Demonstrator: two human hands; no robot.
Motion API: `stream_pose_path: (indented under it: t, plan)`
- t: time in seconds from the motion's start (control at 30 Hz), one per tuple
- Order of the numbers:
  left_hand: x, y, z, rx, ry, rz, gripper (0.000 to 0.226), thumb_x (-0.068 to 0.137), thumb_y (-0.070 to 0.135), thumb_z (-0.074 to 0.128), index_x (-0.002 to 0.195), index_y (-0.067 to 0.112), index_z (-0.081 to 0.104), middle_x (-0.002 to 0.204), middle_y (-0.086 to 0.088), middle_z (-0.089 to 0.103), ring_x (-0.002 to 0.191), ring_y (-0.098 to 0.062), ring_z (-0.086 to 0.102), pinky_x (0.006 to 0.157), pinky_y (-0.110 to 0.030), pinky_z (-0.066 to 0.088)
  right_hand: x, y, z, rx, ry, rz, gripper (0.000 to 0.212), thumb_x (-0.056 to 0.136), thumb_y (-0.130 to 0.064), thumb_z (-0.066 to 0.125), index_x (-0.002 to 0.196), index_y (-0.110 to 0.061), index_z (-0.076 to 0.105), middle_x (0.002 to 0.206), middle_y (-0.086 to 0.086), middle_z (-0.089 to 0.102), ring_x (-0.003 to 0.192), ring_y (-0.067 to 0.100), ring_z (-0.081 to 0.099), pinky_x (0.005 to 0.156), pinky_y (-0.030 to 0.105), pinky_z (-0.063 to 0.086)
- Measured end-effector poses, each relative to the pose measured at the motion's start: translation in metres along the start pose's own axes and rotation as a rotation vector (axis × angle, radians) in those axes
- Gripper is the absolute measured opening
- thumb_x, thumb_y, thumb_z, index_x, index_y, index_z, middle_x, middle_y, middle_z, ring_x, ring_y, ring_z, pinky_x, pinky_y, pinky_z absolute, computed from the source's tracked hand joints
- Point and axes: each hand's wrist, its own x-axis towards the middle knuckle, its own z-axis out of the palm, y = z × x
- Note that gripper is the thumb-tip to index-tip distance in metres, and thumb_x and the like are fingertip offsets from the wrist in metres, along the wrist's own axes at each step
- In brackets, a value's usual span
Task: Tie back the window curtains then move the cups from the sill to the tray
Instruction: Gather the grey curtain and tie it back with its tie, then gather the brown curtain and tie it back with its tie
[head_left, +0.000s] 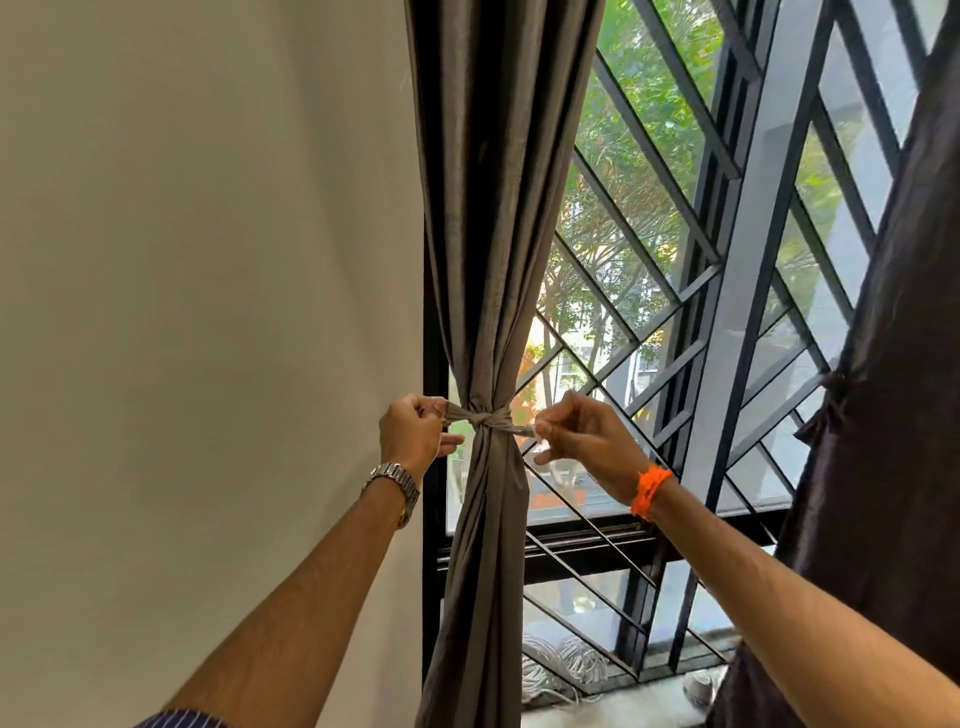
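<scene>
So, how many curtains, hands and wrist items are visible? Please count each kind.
Curtains: 2, left curtain and right curtain.
Hands: 2, left hand and right hand, both pinching the tie-back.
Wrist items: 2, a watch and an orange band.
Total: 6

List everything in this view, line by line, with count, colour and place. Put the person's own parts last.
grey-brown pleated fabric curtain: one, grey-brown, centre, gathered at mid-height
grey-brown fabric tie strip: one, grey-brown, knotted around that curtain
dark brown fabric curtain: one, dark brown, right edge
black metal window grille: one, black, diagonal bars, between the curtains
plain cream wall: one, cream, left
white coiled cord: one heap, white, low behind the grille
silver metal wristwatch: one, silver, left wrist
orange thread wristband: one, orange, right wrist
blue striped sleeve: one, blue and white, bottom left
left hand: pinches the strip's left end
right hand: pinches the strip's right end
</scene>
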Motion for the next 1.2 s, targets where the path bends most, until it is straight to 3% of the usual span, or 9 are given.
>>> stream_pose_path:
  t: [0.3,0.47,0.6,0.7,0.8,0.9,0.97,1.07,1.2]
  plan:
    - [0.003,0.006,0.005,0.153,-0.019,0.051,0.01,0.094,0.021,0.059,0.095,0.012,0.063,0.085,-0.005,0.069,0.061,-0.02,0.073,0.063,-0.041,0.061,0.004,0.001,0.003,-0.049,0.101,0.076,0.015,0.085,-0.003,0.069,0.084,-0.003,0.054,0.096,0.025,0.057,0.082,0.031,0.062,0.062,0.034,0.06]
    - [0.002,0.008,0.006,0.298,0.028,0.155,0.01,0.092,0.028,0.063,0.084,0.022,0.062,0.08,0.0,0.072,0.054,-0.011,0.07,0.057,-0.037,0.061,0.007,-0.006,0.009,-0.085,0.187,0.113,0.016,0.086,-0.006,0.069,0.086,-0.002,0.054,0.101,0.036,0.058,0.088,0.033,0.063,0.06,0.035,0.059]
    - [0.001,0.011,0.008,0.444,0.064,0.244,0.015,0.092,0.033,0.06,0.086,0.021,0.065,0.072,0.004,0.069,0.059,-0.015,0.069,0.059,-0.036,0.06,0.012,-0.013,0.018,-0.195,0.233,0.111,0.018,0.085,-0.009,0.071,0.091,0.002,0.057,0.099,0.025,0.066,0.086,0.026,0.064,0.059,0.029,0.057]
    - [-0.003,0.014,0.013,0.615,0.159,0.384,0.013,0.09,0.033,0.061,0.088,0.021,0.065,0.07,0.01,0.064,0.057,-0.01,0.058,0.048,-0.022,0.044,0.017,-0.014,0.021,-0.381,0.332,0.086,0.012,0.085,-0.015,0.072,0.087,-0.007,0.063,0.095,0.01,0.069,0.09,0.022,0.066,0.071,0.034,0.056]
    - [-0.006,0.019,0.019,0.718,0.236,0.64,0.015,0.081,0.018,0.065,0.095,0.02,0.06,0.092,0.005,0.061,0.077,-0.013,0.053,0.064,-0.024,0.043,0.023,-0.015,0.02,-0.525,0.464,0.067,0.008,0.085,-0.023,0.071,0.085,-0.018,0.064,0.097,-0.003,0.067,0.093,0.02,0.064,0.087,0.044,0.053]
    - [-0.009,0.028,0.029,0.737,0.277,0.835,0.022,0.083,0.019,0.049,0.103,0.018,0.058,0.11,-0.001,0.057,0.104,-0.024,0.052,0.084,-0.038,0.048,0.024,-0.018,0.019,-0.675,0.534,-0.026,0.009,0.085,-0.025,0.07,0.084,-0.025,0.061,0.094,-0.006,0.061,0.084,0.016,0.059,0.085,0.046,0.054]
    - [-0.014,0.033,0.04,0.673,0.311,0.91,0.023,0.083,0.017,0.049,0.103,0.018,0.058,0.115,-0.002,0.054,0.112,-0.027,0.048,0.087,-0.04,0.047,0.022,-0.019,0.018,-0.797,0.534,-0.105,0.009,0.087,-0.027,0.067,0.093,-0.025,0.061,0.1,-0.009,0.056,0.101,0.018,0.056,0.091,0.043,0.05]
    - [-0.024,0.037,0.059,0.61,0.342,1.007,0.026,0.081,0.018,0.057,0.107,0.017,0.057,0.121,-0.004,0.051,0.123,-0.025,0.041,0.101,-0.041,0.037,0.02,-0.02,0.009,-1.003,0.472,-0.2,0.027,0.09,-0.033,0.063,0.115,-0.023,0.059,0.124,-0.005,0.057,0.123,0.018,0.046,0.106,0.037,0.039]
    - [-0.036,0.043,0.085,0.714,0.341,1.098,0.03,0.084,0.023,0.058,0.113,0.019,0.057,0.132,-0.009,0.049,0.134,-0.03,0.035,0.109,-0.047,0.027,0.015,-0.027,-0.015,-1.024,0.477,-0.204,0.04,0.089,-0.032,0.064,0.126,-0.019,0.054,0.141,0.001,0.05,0.135,0.02,0.039,0.114,0.037,0.032]
